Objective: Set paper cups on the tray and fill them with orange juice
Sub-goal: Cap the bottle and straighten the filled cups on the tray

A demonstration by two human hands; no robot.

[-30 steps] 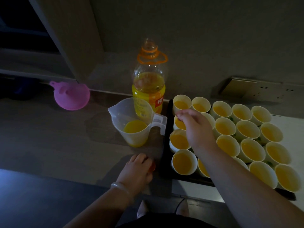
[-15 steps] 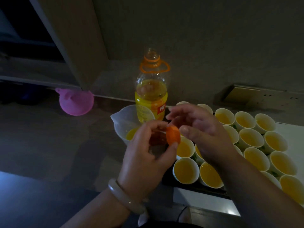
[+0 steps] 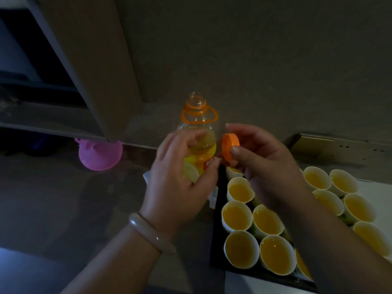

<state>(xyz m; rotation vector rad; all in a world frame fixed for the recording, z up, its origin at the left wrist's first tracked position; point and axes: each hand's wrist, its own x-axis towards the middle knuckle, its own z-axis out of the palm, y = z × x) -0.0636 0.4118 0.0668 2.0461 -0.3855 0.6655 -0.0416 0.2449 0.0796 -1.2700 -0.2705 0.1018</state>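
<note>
1. Flat black tray (image 3: 216,230), right on the table (image 3: 63,198), packed with round paper cups (image 3: 225,224) of juice (image 3: 236,215).
2. Clear plastic bottle (image 3: 196,115), uncapped: fingers of the left hand (image 3: 176,187) curl round it.
3. Right hand (image 3: 265,166) fingers pinch the round orange cap (image 3: 230,145).

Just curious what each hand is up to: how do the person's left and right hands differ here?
The left hand grips the juice bottle around its body; the right hand pinches the orange cap beside it. The left wrist wears a pale bracelet; the right wrist shows none. Both have fingers curled round something.
</note>
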